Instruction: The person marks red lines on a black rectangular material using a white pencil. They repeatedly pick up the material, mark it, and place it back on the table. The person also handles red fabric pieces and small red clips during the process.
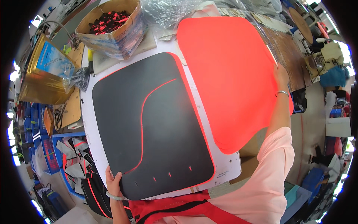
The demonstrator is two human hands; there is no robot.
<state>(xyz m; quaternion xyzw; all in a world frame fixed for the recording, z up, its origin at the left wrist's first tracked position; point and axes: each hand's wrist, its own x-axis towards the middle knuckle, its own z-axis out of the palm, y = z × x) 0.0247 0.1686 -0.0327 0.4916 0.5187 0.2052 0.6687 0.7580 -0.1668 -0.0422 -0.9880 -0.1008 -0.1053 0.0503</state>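
Note:
A large black panel (123, 108) with rounded corners lies on the white table, with red showing along its right edge. A curved slit in it shows red, as do several short slits near its lower edge. My left hand (115, 183) grips the panel's lower left corner, thumb on top and fingers mostly hidden. To the right lie stacked bright red sheets (227, 74) of similar shape. My right hand (281, 74) is closed at their right edge, with a thin pale stick (272, 55) reaching up from its fingers. The fingertips are hard to make out.
A cardboard box (123, 39) of small black and red pieces stands at the back left, near clear plastic wrap (167, 13). Left of the table (89, 119) are a gold carton (46, 74) and a blue crate (56, 140) of black and grey pieces. A brown board (287, 56) lies far right.

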